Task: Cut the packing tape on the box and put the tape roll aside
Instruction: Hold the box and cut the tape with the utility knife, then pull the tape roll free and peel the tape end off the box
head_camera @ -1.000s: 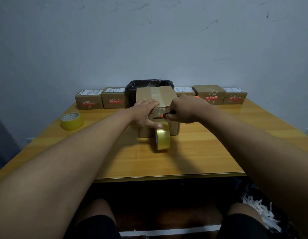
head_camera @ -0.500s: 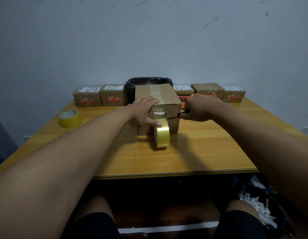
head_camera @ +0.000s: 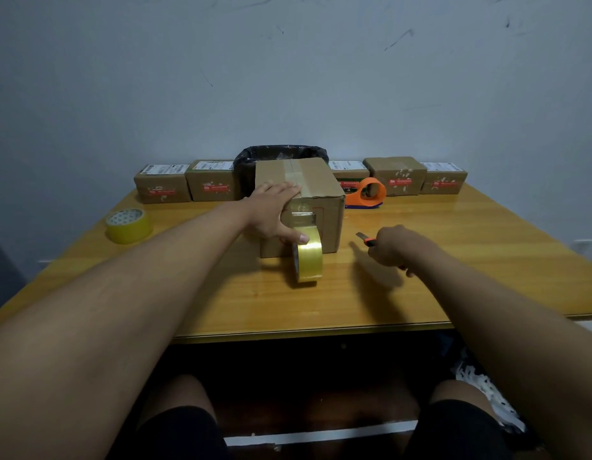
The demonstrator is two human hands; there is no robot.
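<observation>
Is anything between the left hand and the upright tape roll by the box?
No. The left hand rests on the box, its thumb already on the tape roll. The right hand holds the cutter off to the side.

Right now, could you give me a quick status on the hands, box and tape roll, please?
Left hand flat on box, thumb on tape roll. Right hand grips knife, clear of box. Nothing blocking.

Wooden table (head_camera: 420, 293), box (head_camera: 324, 227), tape roll (head_camera: 309, 260), small parcels (head_camera: 162, 185)

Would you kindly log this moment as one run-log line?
left hand: pressing box | right hand: holding knife, clear of box | tape roll: upright against box front
</observation>
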